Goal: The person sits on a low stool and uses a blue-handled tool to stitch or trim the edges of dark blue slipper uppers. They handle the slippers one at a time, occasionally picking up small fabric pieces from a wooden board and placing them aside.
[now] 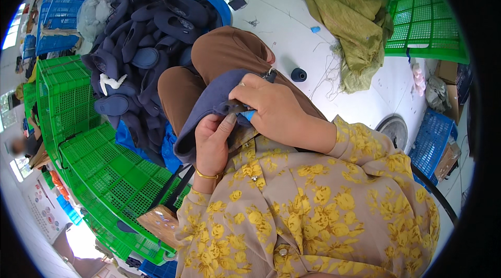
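A navy blue cloth slipper (pixel 215 94) rests on my lap, against my brown-trousered knees. My left hand (pixel 213 139) is closed on its near edge, thumb and fingers pinching the rim. Right beside that thumb, my right hand (pixel 276 108) is closed over the slipper's opening. Out of its fingers pokes a small dark metal tool (pixel 238 105), mostly hidden, so its exact kind cannot be told. A bit of bright blue (pixel 247 115), perhaps tape on a finger, shows by the right fingers.
Piled at the left are many navy slippers (pixel 141 32) in a blue-lined container, beside green plastic crates (pixel 99 168). A dark thread spool (pixel 298 75) stands on the white floor. An olive sack (pixel 349 22) lies by a green crate (pixel 425 27) at far right. A wooden board (pixel 160 226) juts out near my left elbow.
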The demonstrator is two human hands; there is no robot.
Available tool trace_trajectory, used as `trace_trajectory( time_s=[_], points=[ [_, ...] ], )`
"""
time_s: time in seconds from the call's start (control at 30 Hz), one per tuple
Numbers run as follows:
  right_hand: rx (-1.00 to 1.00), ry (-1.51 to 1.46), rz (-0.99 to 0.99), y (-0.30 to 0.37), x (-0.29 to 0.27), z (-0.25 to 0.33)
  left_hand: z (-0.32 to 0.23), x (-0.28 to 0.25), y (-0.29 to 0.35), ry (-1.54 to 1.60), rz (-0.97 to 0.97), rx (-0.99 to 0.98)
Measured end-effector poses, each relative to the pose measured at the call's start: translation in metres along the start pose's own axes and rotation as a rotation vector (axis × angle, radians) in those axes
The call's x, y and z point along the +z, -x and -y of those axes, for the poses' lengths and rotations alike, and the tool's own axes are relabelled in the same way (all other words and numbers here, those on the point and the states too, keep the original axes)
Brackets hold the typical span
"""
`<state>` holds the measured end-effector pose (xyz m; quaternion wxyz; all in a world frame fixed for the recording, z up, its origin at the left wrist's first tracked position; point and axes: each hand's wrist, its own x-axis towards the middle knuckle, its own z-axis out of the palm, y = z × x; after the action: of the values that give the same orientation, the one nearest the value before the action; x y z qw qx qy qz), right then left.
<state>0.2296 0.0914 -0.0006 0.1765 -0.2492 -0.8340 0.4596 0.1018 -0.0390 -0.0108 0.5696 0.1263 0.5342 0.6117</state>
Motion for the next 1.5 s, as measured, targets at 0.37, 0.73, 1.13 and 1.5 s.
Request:
trace_trajectory(
  time_s=[0.37, 0.73, 1.13, 1.5],
  points=[
    [0.313, -1.374, -0.031, -0.039, -0.044, 0.007, -0.008, 0.011, 0.005, -0.103, -0.087, -0.083],
    [0.074, -1.204, -0.540, -0.030, -0.172, -0.013, -0.011, 0.014, 0.006, -0.195, -0.123, -0.111],
    [-0.176, -0.023, 0.159, 0.013, -0.031, -0.018, 0.000, -0.006, 0.002, 0.062, 0.055, -0.063],
    [-0.266, 0.075, 0.184, 0.015, -0.024, -0.018, 0.001, -0.004, 0.003, 0.061, 0.031, -0.052]
  ],
)
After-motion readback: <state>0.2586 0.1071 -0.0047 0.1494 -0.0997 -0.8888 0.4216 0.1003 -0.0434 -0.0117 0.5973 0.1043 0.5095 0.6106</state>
